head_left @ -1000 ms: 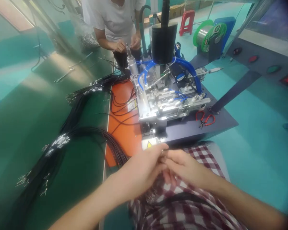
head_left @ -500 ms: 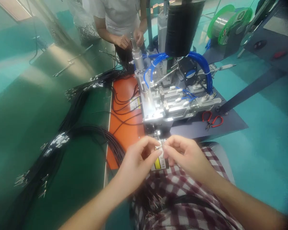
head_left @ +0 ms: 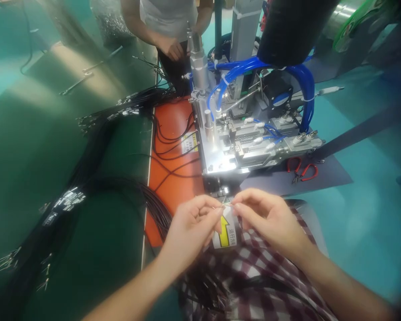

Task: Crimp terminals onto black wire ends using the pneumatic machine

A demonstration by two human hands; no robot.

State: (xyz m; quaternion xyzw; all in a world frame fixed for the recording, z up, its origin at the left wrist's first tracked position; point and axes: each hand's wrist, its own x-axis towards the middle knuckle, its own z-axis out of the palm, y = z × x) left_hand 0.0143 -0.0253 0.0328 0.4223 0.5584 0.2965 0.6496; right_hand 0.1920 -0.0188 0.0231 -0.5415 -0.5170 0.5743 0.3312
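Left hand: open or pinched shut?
Pinched shut: left hand fingers meet on a thin wire, which the right hand also pinches.

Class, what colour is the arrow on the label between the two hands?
Yellow arrow, seen in the head view.

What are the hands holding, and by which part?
Both the left hand and right hand pinch a small thin piece between them; which part cannot be told.

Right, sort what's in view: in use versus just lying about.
In use: left hand, right hand, thin glinting wire end pinched between them, likely the silver metal machine with blue hoses.
Lying about: red-handled pliers, black cable bundles, flat orange mat.
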